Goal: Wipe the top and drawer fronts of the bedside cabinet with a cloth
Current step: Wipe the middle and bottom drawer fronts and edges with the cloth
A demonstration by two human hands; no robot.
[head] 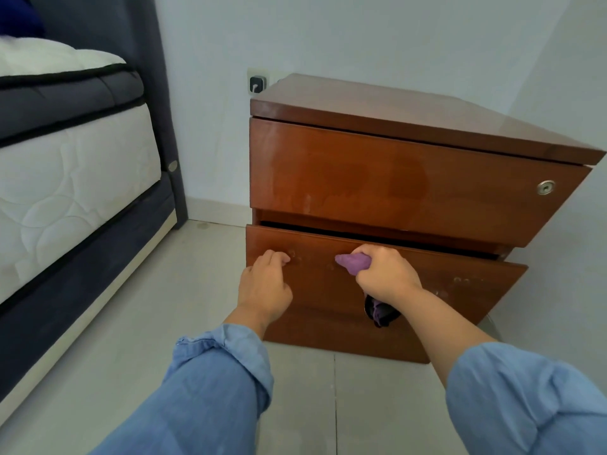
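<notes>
Pale floor tiles (98,323) are seen beside a bed (65,178). Against the wall, the bedside cabinet (394,178) is shown, its lower drawer (460,290) slightly pulled out. On that front the left hand (264,287) is rested, fingers curled and empty; the purple cloth (353,261) is clenched in the right hand (386,274).

Bed (75,178) left of cabinet (410,178), wall (361,34) behind both
</notes>
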